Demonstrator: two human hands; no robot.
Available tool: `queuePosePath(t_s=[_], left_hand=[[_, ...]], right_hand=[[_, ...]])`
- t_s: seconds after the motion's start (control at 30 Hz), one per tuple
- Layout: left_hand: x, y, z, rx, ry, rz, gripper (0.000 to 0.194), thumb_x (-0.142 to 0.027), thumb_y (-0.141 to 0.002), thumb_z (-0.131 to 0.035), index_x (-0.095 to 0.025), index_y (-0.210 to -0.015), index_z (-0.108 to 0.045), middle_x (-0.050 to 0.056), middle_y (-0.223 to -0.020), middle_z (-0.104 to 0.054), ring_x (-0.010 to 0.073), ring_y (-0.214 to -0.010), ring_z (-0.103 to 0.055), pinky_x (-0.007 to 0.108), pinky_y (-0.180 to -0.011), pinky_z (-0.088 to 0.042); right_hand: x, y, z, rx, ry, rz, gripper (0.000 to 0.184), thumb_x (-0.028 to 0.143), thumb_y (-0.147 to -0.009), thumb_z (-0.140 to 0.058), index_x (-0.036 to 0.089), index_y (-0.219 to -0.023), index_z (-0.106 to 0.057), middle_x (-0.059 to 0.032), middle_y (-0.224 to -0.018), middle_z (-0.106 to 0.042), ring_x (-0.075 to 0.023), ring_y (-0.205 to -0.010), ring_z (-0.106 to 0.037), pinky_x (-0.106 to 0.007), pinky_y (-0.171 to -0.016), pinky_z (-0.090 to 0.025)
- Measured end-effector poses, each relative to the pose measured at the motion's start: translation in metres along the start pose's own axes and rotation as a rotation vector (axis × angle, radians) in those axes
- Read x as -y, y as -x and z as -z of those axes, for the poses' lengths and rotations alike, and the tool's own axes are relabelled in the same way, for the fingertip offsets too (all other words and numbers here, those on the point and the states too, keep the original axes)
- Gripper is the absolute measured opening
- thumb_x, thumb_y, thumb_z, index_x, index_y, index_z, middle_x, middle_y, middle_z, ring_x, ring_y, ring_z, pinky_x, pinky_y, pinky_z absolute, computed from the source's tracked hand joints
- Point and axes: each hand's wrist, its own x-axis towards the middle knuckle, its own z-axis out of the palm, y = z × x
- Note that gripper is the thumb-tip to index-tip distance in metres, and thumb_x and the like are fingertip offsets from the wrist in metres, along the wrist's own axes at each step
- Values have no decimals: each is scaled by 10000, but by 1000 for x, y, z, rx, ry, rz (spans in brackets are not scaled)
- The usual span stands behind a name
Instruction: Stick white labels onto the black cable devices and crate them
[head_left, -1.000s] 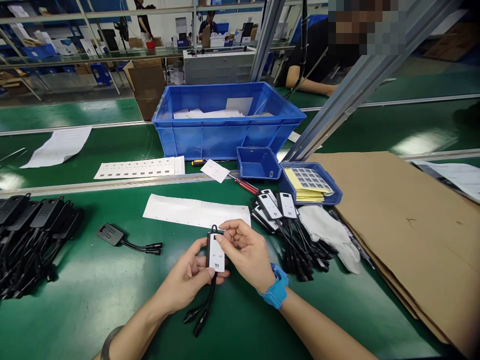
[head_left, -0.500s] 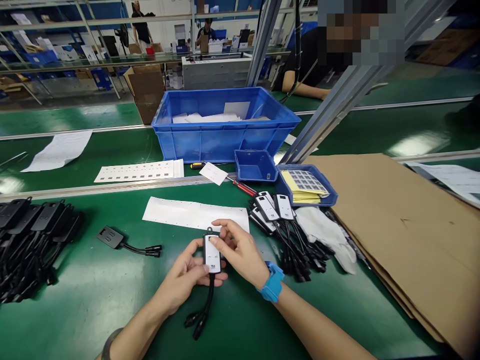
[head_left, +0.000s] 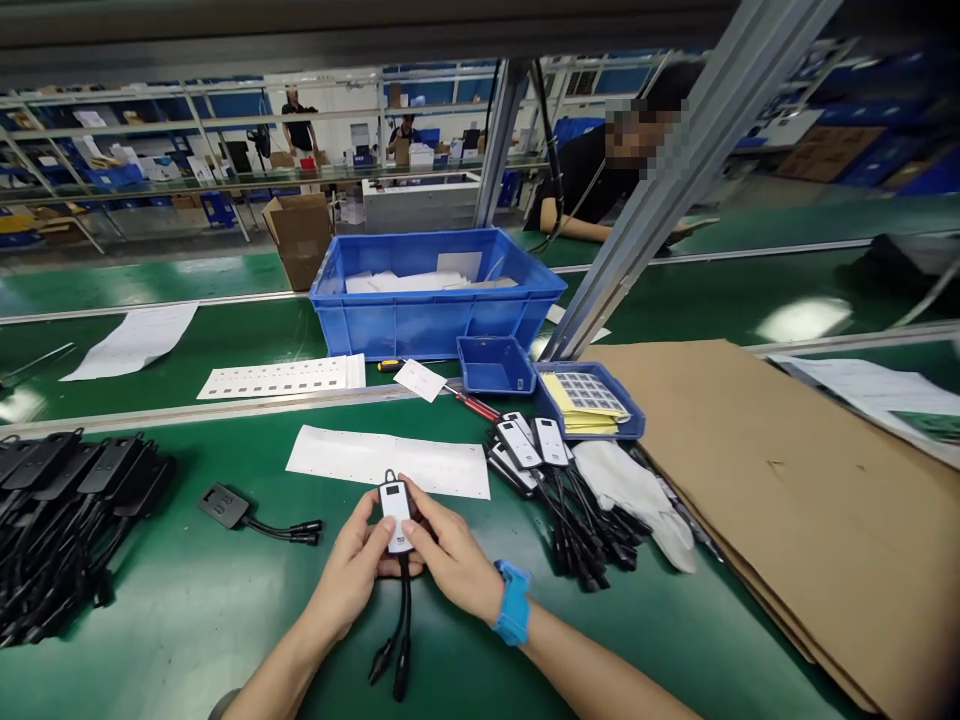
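Observation:
A small black controller box (head_left: 395, 510) with a white face label is held upright between both hands, its two cables hanging toward me. My left hand (head_left: 358, 550) grips its left side, thumb on the label. My right hand (head_left: 444, 545) closes on the right side, thumb also pressed to the label. Just beyond lies a white label sheet (head_left: 386, 460). A single unlabelled controller (head_left: 225, 506) rests face-up to the left. Several labelled controllers (head_left: 517, 443) are heaped to the right, with a white glove (head_left: 634, 495) beside them.
Many black controllers (head_left: 71, 500) are piled at the far left. Behind the sheet stand a large blue bin (head_left: 435, 325), a small blue tray (head_left: 495, 368) and a tray of yellow-backed stickers (head_left: 589, 400). Cardboard (head_left: 780, 480) covers the right side. A slanted metal post (head_left: 645, 220) rises beyond.
My right thumb has moved from the top of the label down to its lower part, and both thumbs now press there. The camera view has tilted upward.

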Motion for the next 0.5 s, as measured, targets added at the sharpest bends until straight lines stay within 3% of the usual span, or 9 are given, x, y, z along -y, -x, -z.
queuePosePath(t_s=[0.13, 0.23, 0.33, 0.4, 0.5], left_hand=[[8, -3, 2, -46, -85, -19, 631, -458, -832, -637, -206, -1348, -375, 81, -1001, -691, 239, -891, -668, 329, -722, -558], [11, -6, 1, -52, 50, -32, 658, -477, -867, -580, -226, -1411, -308, 98, -1095, -678, 247, -986, -653, 372, -848, -532], [9, -6, 3, 69, 118, -82, 649, -529, -937, -389, -233, -1478, -190, 134, -1133, -669, 266, -1057, -636, 460, -949, -477], [8, -6, 8, 127, -98, -168, 609, -528, -944, -352, -240, -1470, -248, 147, -1182, -651, 282, -1109, -612, 499, -997, -437], [5, -9, 22, 10, -691, -397, 490, -465, -900, -493, -276, -1352, -470, 108, -1309, -582, 288, -1224, -527, 491, -1073, -372]], right_hand=[[-2, -3, -7, -76, 78, -8, 434, 197, -916, -427, 200, -1348, -473, -50, -907, -661, -184, -750, -608, -317, -706, -525], [3, -4, -8, -84, 213, 70, 538, 228, -914, -461, 200, -1439, -347, -99, -1179, -606, -227, -1032, -586, -375, -899, -500], [12, -6, 2, -82, 410, 172, 717, 228, -868, -540, 197, -1499, -201, -127, -1363, -465, -252, -1228, -472, -393, -1019, -438], [18, -8, 20, -123, 552, 160, 670, 172, -880, -483, 193, -1494, -214, -138, -1366, -447, -254, -1217, -482, -388, -997, -460], [26, -16, 59, -286, 853, 16, 594, 69, -876, -386, 100, -1461, -283, -211, -1335, -444, -309, -1176, -496, -446, -949, -471]])
